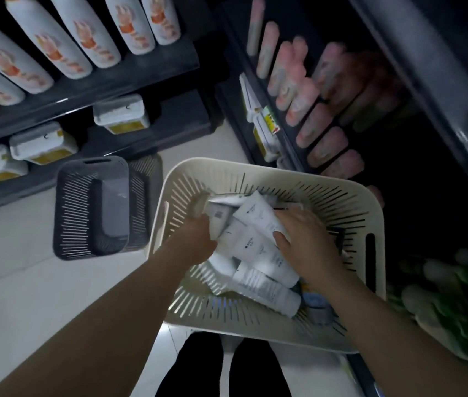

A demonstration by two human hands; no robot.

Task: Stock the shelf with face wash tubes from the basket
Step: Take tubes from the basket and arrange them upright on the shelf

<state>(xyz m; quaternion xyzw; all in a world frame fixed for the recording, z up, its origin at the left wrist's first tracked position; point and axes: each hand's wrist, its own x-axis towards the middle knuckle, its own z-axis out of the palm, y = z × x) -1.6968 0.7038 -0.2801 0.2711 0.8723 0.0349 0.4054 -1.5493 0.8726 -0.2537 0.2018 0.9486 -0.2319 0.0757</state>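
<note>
Right fingers (301, 217) curled over a white face wash tube (258, 216), thumb (281, 237) pressed to its near side: grasping it. Right hand (307, 245) inside the cream basket (270, 173), at about 3 o'clock of the pile. Left fingers hidden behind the tubes; cannot tell whether clenched or loose, though left hand (198, 239) touching a tube with a barcode (217, 214) at about 9 o'clock of the pile. Both forearms bare, reaching in from 6 o'clock.

Pile of white tubes (258, 270) lying crosswise on the basket floor, overlapping, caps pointing toward 4 o'clock on the nearer ones. Small grey and blue items (317, 306) at the basket's 5 o'clock corner, too blurred to name.

Slotted grey basket (92, 207) on the pale floor (12, 253), just beside the cream one at 9 o'clock. Dark shelf unit (112, 78) at 11 o'clock holding white bottles with orange print (64, 44); below them white lidded boxes (42, 143). Shelf (292, 150) at 1 o'clock carrying a row of pinkish tubes (292, 78), blurred. Greenish packets (444, 293) at 4 o'clock, blurred. Dark trouser legs (195, 365) at 6 o'clock.
</note>
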